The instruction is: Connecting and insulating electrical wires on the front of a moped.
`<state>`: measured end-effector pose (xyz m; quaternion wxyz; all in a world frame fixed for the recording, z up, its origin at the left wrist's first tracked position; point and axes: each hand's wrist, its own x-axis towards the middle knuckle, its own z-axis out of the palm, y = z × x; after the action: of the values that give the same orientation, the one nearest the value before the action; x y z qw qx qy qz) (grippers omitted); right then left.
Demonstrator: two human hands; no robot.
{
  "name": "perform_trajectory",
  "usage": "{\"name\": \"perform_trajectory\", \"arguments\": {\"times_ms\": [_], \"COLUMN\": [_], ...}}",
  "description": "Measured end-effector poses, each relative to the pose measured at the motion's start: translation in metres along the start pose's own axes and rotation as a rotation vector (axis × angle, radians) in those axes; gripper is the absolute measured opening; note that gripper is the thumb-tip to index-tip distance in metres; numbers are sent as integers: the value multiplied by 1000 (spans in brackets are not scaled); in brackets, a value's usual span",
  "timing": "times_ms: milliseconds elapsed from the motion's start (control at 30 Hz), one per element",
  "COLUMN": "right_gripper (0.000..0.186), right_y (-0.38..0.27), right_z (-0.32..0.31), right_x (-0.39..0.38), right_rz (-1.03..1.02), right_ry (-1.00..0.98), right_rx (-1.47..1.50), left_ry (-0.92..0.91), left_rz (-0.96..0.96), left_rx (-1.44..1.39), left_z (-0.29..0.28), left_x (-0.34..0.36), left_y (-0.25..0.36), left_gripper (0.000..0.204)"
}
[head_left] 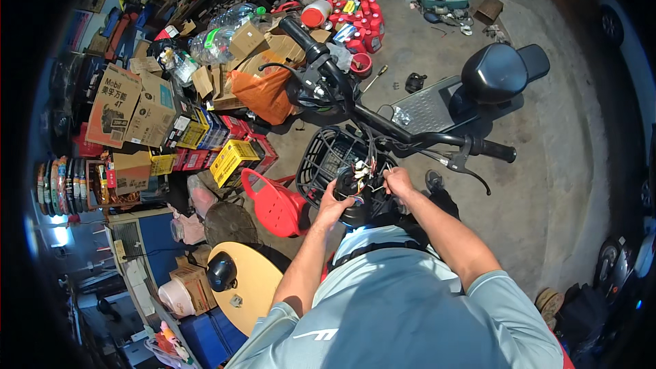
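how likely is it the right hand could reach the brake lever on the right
Probably yes: nothing visible blocks the gap between the right hand and that brake lever, though the hand is busy beside the wiring.

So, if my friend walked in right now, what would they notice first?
Most likely the bright red plastic seat, left of the person's hands and just below the black basket. Then the big black handlebar stretching across the middle, with a tangle of wires below it in the picture. Near the top middle, a pile of red bottles stands out too.
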<state>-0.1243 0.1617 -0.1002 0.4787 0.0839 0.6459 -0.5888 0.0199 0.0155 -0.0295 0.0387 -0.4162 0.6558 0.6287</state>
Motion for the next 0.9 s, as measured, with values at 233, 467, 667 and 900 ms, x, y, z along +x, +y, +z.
{"name": "perform_trajectory", "arguments": {"times_ms": [233,467,667,900], "right_gripper": [37,25,20,20], "right_y": [5,13,14,33], "right_z": [15,14,11,13], "right_x": [14,24,26,39], "right_rz": [18,-61,18,-6], "right_ry": [55,137,101,146], "right_rx": [-57,-223,-281,-329], "left_ry": [-18,-64,-70,-80], "left_rz": [23,0,-8,14], "left_rx": [3,1,-37,-4], "left_z": [5,14,12,7], "left_x": [-6,-15,-13,-7], "left_y": [-4,10,4,-4], "left_gripper": [74,78,78,79]}}
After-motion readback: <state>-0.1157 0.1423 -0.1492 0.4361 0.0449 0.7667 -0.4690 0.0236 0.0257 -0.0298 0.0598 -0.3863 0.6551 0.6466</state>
